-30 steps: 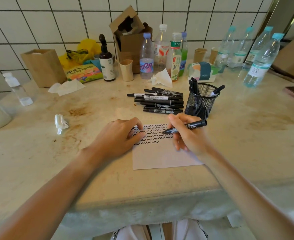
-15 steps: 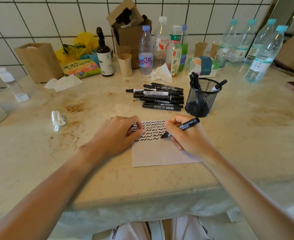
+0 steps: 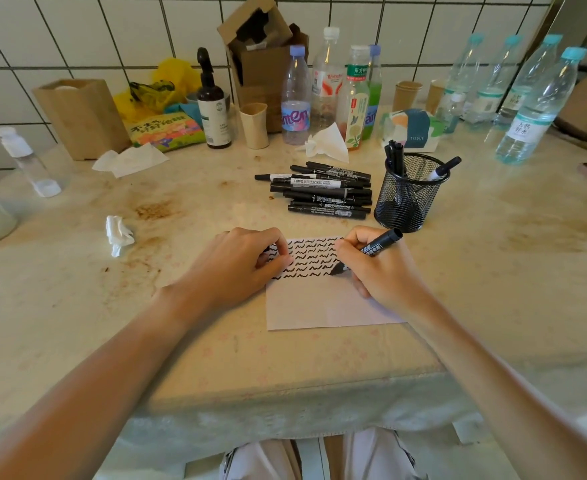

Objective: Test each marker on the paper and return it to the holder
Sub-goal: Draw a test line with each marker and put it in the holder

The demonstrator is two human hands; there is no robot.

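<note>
A pale, stained table covered in a light cloth fills the view. Behind the table rises a wall of white square tiles with dark grout. At the wall's right end, a dark metal frame slants upward. Soft, even daylight falls across the table, brightest toward the right side. Below the table's near edge, the cloth hangs down.

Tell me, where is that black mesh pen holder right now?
The holder stands on the table right of centre in the head view, just right of the pile of markers and just beyond the right hand.
</note>
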